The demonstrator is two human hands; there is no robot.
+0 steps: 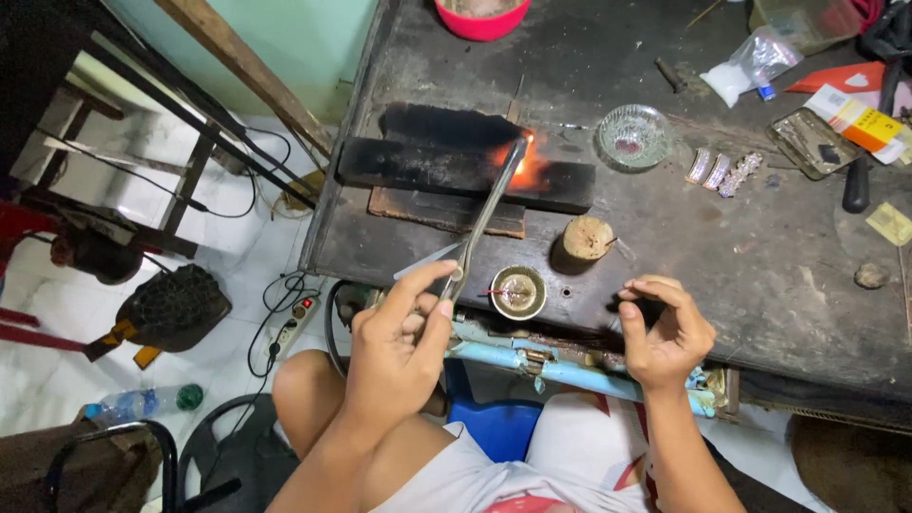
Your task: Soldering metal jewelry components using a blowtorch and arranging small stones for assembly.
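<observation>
The left hand (404,328) pinches long metal tweezers (484,218) near their rear end; their tips reach a glowing spot (524,161) on the black block (465,171) on the bench (760,266). The right hand (665,332) is half curled and holds nothing I can see. The tweezers look stiff, light and hot at the tip, so the rear end seems the safe hold.
</observation>
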